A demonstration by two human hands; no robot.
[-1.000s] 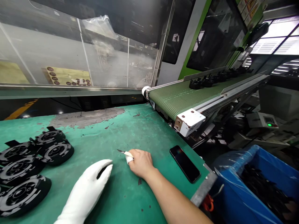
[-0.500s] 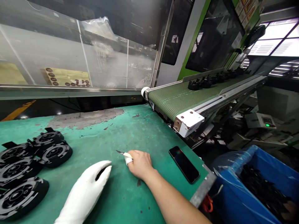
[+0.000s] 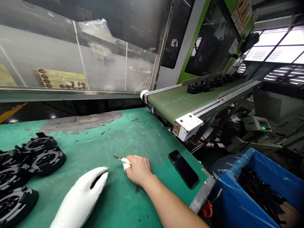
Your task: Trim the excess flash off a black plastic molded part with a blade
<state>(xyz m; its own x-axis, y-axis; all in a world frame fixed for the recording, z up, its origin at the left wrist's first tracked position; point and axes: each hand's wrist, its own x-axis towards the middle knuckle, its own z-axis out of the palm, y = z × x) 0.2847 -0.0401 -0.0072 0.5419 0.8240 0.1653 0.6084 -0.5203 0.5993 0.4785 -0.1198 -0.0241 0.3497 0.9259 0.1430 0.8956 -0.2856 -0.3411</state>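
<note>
My left hand [image 3: 83, 193], in a white glove, rests over the green table [image 3: 114, 202] with thumb and fingers a little apart and nothing between them. My bare right hand [image 3: 138, 169] is closed around a small knife [image 3: 121, 159], its blade pointing left. White wrapping shows on a finger of that hand. Several round black parts [image 3: 48, 161] with grey markings lie at the table's left side. A black phone [image 3: 183, 168] lies flat to the right of my right hand.
A green conveyor belt [image 3: 171, 101] carries several black parts [image 3: 193, 88] beyond the table. At the lower right stands a blue bin [image 3: 228, 196] lined with plastic, holding dark pieces. A machine with a clear panel [image 3: 106, 66] runs behind the table.
The whole view has shifted slightly, so the table, phone and conveyor appear further left. Both hands keep the same pose, the knife still in my right hand.
</note>
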